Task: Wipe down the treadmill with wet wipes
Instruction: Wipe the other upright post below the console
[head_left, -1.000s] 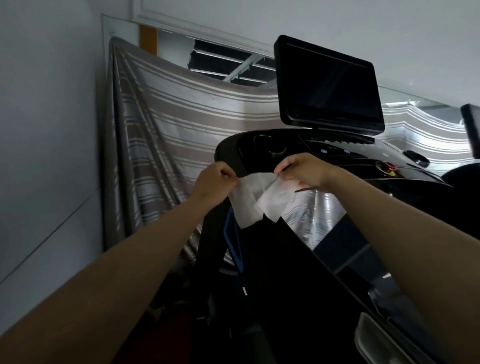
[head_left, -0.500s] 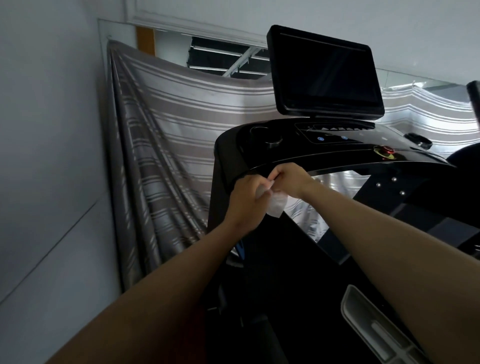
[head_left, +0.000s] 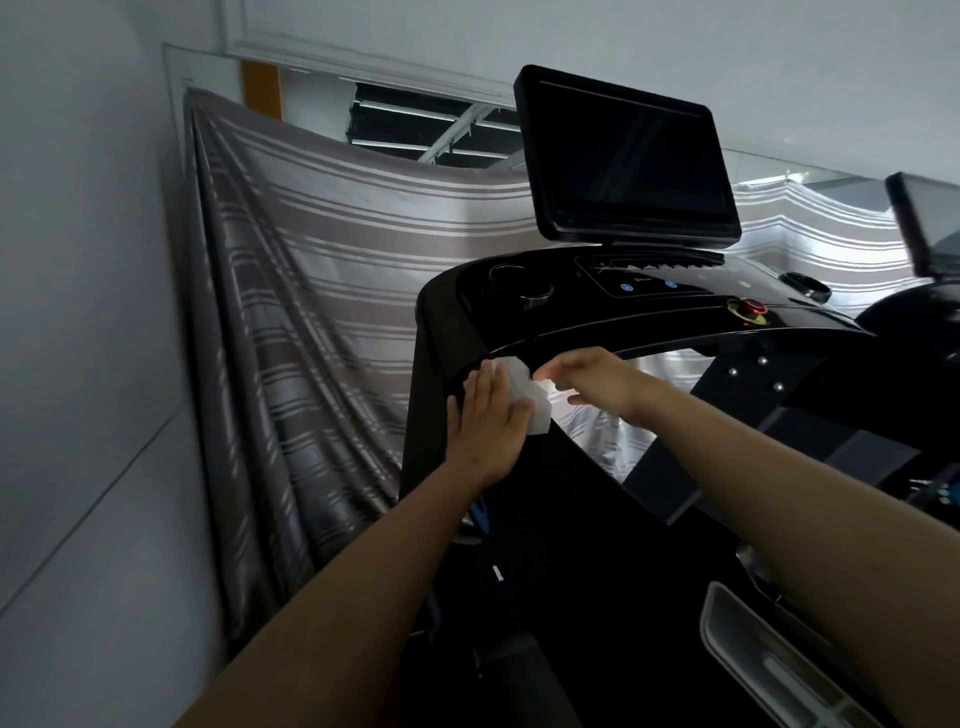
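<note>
at the left corner of the console (head_left: 649, 312), a left hand (head_left: 488, 421) lies flat, fingers straight, pressing a white wet wipe (head_left: 524, 392) against the black treadmill (head_left: 428, 415); the right hand (head_left: 592, 384) hovers just beside it, fingers loose, holding nothing. wiping seems barely begun, with console top and screen (head_left: 623, 161) apparently left to do

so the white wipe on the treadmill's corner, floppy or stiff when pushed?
Likely floppy: the wipe is creased and its free corner droops past the left hand. Probably very light, a thin sheet. Pressed flat on the glossy treadmill frame, it may bunch up or slide rather than stay spread.
</note>
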